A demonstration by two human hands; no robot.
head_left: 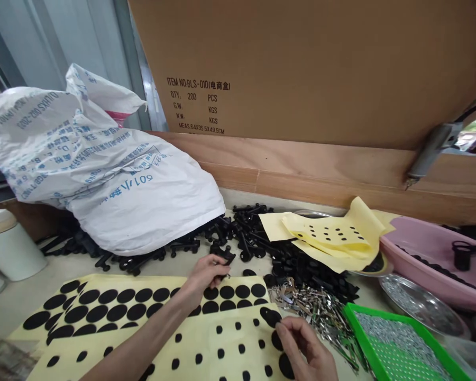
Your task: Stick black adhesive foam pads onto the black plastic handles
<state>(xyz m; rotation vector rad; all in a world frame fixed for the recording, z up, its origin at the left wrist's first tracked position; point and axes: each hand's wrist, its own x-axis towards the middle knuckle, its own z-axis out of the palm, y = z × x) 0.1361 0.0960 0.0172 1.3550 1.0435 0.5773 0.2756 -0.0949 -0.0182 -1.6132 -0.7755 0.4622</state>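
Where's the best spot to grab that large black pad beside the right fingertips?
Pinch the black pad at its rim nearest the right hand, coming from the right where the yellow backing sheet ends. It lies flat, so probably only a lifted edge gives thumb and forefinger a hold.

Pale workbench (19, 309), yellow sheets (230, 344), black parts (254, 238)

The sheets (143, 296) are pale yellow, with rows of round black pads (227, 292), some large and some small. The sack (103, 169) is white with blue printing, the tray (359, 333) is bright green, the basin (420, 238) pink and the carton (309, 69) brown.
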